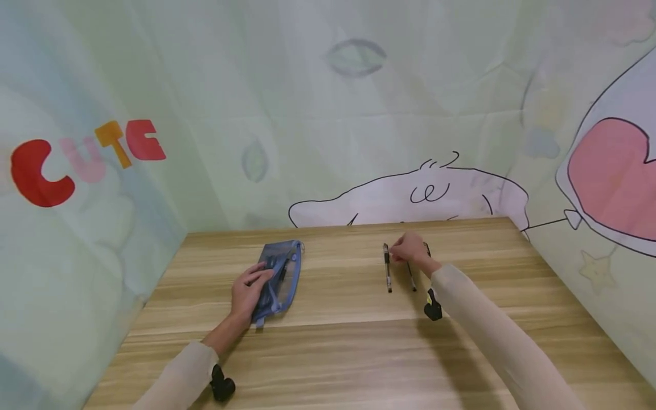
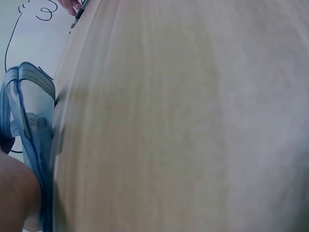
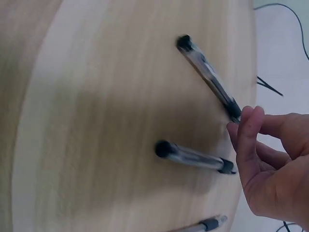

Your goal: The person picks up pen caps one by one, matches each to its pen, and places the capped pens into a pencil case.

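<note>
In the head view my left hand (image 1: 248,290) lies at the left side of a blue mesh pencil case (image 1: 289,290), thumb and fingers holding its fabric. Dark items show through the mesh. The case also shows at the left edge of the left wrist view. Farther right, my right hand (image 1: 408,249) is over the table among three black-and-clear gel pens. Its bent fingertips are right beside the left pen (image 1: 388,273); they hide that pen's far end in the right wrist view. The middle pen (image 3: 198,157) and the right pen (image 3: 205,225) lie near it.
The pens and case lie on a wood-grain table (image 1: 338,353). A printed cloth backdrop (image 1: 287,114) rises behind its far edge and along both sides. A black device (image 1: 433,306) sits at my right wrist, another (image 1: 222,384) at my left.
</note>
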{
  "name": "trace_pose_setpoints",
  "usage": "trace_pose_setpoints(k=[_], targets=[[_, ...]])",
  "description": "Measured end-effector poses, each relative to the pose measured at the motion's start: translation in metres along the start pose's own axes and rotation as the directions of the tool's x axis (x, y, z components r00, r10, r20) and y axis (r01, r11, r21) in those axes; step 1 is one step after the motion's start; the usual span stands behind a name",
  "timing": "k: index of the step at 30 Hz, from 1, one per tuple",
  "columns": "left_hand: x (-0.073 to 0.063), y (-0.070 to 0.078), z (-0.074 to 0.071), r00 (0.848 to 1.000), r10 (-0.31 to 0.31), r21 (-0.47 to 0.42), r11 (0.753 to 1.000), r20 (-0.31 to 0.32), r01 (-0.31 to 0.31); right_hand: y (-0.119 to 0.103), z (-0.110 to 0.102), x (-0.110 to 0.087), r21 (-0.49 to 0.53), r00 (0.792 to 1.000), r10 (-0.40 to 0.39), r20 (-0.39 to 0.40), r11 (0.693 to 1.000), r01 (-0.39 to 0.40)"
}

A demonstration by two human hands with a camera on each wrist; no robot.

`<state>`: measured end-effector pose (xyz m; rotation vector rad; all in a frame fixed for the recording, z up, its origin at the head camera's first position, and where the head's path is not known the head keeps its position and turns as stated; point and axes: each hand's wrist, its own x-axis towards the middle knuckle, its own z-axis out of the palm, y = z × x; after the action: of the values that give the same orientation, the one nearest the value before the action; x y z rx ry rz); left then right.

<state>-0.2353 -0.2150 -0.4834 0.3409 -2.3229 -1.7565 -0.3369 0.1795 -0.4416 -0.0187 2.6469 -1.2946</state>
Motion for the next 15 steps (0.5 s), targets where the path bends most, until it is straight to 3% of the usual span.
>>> trace_pose_setpoints(k=[15], targets=[[0.0, 0.0, 0.001, 1.0, 0.002, -0.011, 1.0, -0.031, -0.002, -0.002, 0.023, 0.003, -0.058, 1.0, -0.009, -0.026, 0.998, 0.007]])
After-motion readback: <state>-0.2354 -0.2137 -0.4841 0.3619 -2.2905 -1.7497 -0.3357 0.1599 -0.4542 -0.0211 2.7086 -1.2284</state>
